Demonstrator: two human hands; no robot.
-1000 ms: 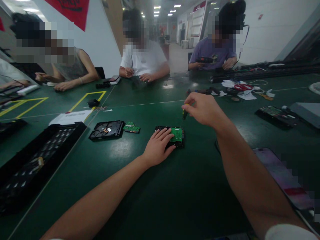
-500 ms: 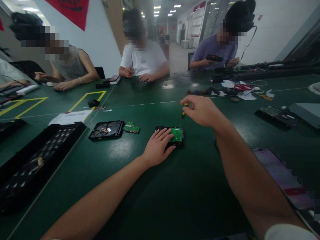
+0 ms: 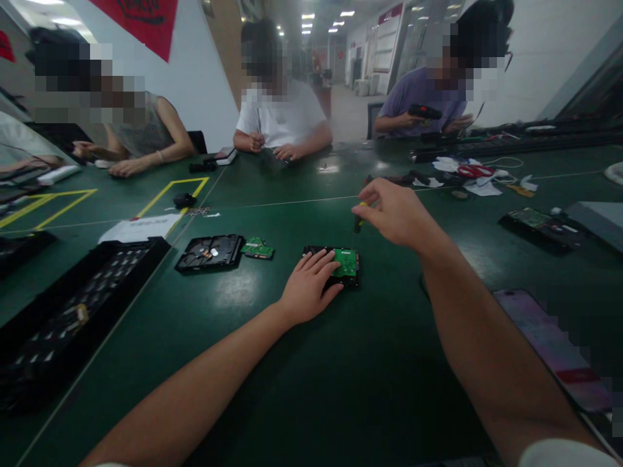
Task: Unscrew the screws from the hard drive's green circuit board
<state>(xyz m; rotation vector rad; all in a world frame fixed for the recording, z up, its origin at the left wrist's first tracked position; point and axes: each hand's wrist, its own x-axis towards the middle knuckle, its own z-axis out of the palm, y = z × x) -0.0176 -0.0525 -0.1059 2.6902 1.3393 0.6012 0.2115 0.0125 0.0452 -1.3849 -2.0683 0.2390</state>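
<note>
My left hand (image 3: 309, 287) lies flat with fingers spread on a black hard drive (image 3: 352, 279) that carries a green circuit board (image 3: 346, 262), pressing it to the green table. My right hand (image 3: 396, 213) is closed around a small screwdriver (image 3: 358, 224) with a yellow and black handle, held upright with its tip down at the far right corner of the board.
A second opened drive (image 3: 209, 252) and a loose green board (image 3: 257, 248) lie to the left. A long black tray (image 3: 73, 311) sits at the left, a phone (image 3: 552, 347) at my right. Three people sit across the table; tools and scraps (image 3: 474, 175) lie far right.
My right hand has shifted slightly up and right while keeping the screwdriver on the board. The left hand has stayed put. The person at the far right lifted a black tool.
</note>
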